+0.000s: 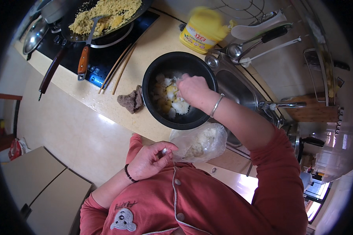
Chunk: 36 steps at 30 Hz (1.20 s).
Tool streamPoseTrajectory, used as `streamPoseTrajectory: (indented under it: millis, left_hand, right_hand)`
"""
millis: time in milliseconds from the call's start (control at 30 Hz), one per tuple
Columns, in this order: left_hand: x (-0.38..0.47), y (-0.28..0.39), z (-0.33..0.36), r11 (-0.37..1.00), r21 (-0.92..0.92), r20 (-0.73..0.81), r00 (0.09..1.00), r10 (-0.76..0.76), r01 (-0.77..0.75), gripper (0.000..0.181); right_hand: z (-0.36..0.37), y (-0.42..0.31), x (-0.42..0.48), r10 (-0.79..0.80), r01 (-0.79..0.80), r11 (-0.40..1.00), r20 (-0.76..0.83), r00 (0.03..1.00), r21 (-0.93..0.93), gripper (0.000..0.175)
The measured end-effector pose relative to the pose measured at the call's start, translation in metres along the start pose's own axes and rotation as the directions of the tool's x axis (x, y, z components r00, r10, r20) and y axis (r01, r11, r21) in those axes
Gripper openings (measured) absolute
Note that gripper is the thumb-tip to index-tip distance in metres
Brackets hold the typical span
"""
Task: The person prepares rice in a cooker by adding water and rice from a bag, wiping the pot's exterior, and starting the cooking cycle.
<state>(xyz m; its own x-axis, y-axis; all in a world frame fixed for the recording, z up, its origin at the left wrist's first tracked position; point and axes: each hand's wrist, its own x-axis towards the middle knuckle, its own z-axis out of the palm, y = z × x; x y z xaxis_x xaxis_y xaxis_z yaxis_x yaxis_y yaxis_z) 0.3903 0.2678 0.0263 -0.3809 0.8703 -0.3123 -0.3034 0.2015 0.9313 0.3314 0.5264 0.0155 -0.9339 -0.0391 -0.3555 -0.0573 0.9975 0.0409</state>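
My right hand reaches into a black round pot, its fingers down at the food; whether they pinch anything is hidden. White rice-like clumps and yellow chunks lie in the pot. My left hand grips the gathered end of a clear plastic bag close to my body. White grains or clumps show through the bag, which sits just below the pot's near rim. A crumpled brown cloth touches the pot's left side.
A wok of yellow crumbly food with a wooden-handled spatula stands on the black cooktop. Wooden chopsticks lie at its edge. Behind the pot is a yellow jug; a steel sink with a faucet lies to the right.
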Motion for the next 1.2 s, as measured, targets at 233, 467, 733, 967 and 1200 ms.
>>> streamPoseTrajectory:
  millis: [233, 467, 733, 967, 1200]
  left_hand:
    - [-0.002, 0.009, 0.001, 1.000, -0.006, 0.018, 0.999, 0.030, -0.030, 0.017]
    - [-0.001, 0.004, 0.000, 0.998, -0.011, 0.024, 0.997, 0.069, -0.069, 0.018]
    - [0.001, 0.010, -0.002, 0.996, 0.032, 0.043, 0.995, 0.087, -0.089, 0.021]
    - [0.004, 0.010, 0.001, 0.995, 0.002, 0.038, 0.994, 0.101, -0.101, 0.018]
    - [0.004, 0.009, -0.001, 0.997, 0.043, 0.042, 0.997, 0.067, -0.069, 0.020]
  right_hand:
    - [0.017, -0.016, 0.000, -0.102, 0.133, 0.989, 0.379, 0.920, -0.058, 0.035]
    - [0.015, -0.009, -0.010, -0.120, 0.087, 0.991, 0.376, 0.919, 0.104, 0.033]
    - [0.012, -0.006, -0.014, -0.115, 0.028, 0.981, 0.461, 0.880, 0.191, 0.033]
    - [0.026, 0.011, -0.007, 0.032, -0.096, 0.938, 0.192, 0.981, 0.332, 0.029]
    - [0.011, -0.007, -0.015, 0.068, -0.094, 0.956, 0.102, 0.993, 0.279, 0.023]
